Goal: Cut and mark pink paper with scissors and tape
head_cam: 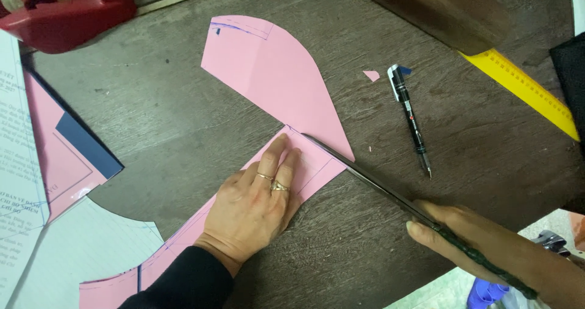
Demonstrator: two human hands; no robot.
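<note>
The left hand (259, 196) lies flat, fingers together, pressing a pink paper pattern (274, 83) onto the dark wooden worktop (158, 114). The right hand (481, 242) is wrapped around the handle of long scissors (365, 175), whose blades reach across the paper's edge, their tip just beside the left fingertips (283, 141). The pattern spreads from a curved piece up the worktop down to a strip under the left wrist.

The blades sit very near the pressing fingers, so a careless closing could nick them. If the flat hand eases off, the paper may slide and the cut could stray from the drawn line. A black pen (411, 117), a yellow ruler (524, 89) and a red tape dispenser (67, 10) lie well apart.
</note>
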